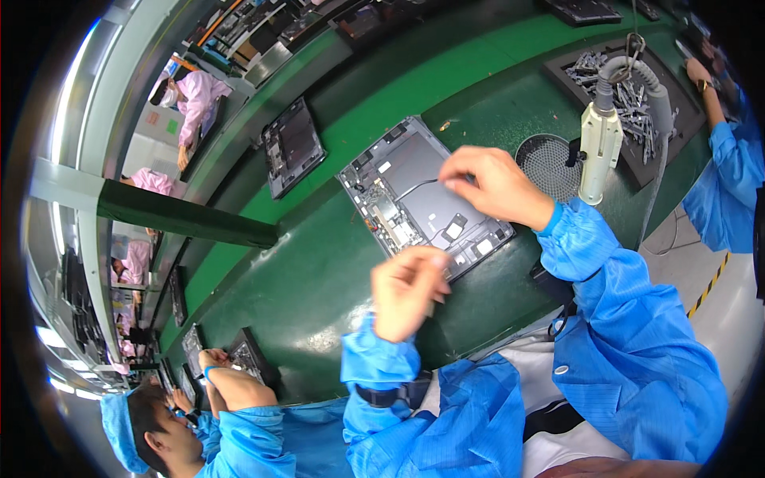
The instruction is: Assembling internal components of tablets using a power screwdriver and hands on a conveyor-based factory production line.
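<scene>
A laptop base [414,163] lies opened on the green bench in front of me, its circuit board [390,221] and inner parts bare. My right hand [494,187] is over its right side, with thumb and forefinger closed at the end of a thin dark cable [416,188]. That cable runs left toward the board. Above the near edge of the base hangs my left hand [406,291], fingers curled together and slightly blurred. Whatever they hold, if anything, cannot be made out. A small dark part with a white label [454,229] sits inside the base between my hands.
A round mesh dish [548,166] and a hanging pale electric screwdriver [599,151] are to the right. Behind them is a tray [677,119] of small metal parts. Another laptop base [293,147] lies far left on the green surface [351,95]. Co-workers sit on both sides.
</scene>
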`<state>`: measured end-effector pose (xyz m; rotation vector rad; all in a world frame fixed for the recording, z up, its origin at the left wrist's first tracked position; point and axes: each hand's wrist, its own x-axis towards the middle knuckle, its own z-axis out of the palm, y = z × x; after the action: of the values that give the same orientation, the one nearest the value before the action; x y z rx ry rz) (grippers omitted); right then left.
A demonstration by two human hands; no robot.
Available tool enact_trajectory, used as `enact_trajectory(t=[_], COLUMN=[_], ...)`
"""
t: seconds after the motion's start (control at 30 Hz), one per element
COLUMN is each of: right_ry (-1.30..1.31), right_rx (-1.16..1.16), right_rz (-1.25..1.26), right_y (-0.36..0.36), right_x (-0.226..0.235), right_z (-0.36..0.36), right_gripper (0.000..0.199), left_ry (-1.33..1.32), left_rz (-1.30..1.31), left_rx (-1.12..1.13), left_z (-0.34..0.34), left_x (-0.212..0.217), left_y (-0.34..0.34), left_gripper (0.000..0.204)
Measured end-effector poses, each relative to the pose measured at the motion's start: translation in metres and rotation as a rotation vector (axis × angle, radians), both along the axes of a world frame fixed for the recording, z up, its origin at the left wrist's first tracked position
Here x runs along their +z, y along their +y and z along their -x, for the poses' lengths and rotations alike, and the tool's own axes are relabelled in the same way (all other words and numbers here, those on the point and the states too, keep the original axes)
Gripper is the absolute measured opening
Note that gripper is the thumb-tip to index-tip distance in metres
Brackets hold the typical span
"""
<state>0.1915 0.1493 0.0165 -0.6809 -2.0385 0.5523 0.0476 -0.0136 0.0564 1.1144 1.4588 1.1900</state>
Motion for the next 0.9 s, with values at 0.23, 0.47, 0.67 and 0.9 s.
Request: enact_trajectory(t=[0.23,0.47,0.67,0.9], right_ry=[-0.521,-0.348,-0.296,-0.299], right_rx=[0.375,0.460,0.571,0.621], right_rz=[0.163,0.465,0.396,0.619], right_y=[-0.017,-0.017,-0.032,-0.035], right_x=[0.017,0.015,0.005,0.014], right_z=[-0.001,0.009,0.012,0.016], right_gripper=[0.019,0.016,0.015,0.012], left_ry=[0.468,0.637,0.833,0.755], left_rz=[-0.303,-0.208,-0.275,-0.393], left_rx=[0.196,-0.190,-0.222,-0.176], left_z=[0.069,0.066,0.057,0.039], left_x=[-0.035,-0.030,-0.021,-0.034], left_y=[0.019,0.011,0.010,0.008], left_gripper=[0.009,0.012,0.038,0.051])
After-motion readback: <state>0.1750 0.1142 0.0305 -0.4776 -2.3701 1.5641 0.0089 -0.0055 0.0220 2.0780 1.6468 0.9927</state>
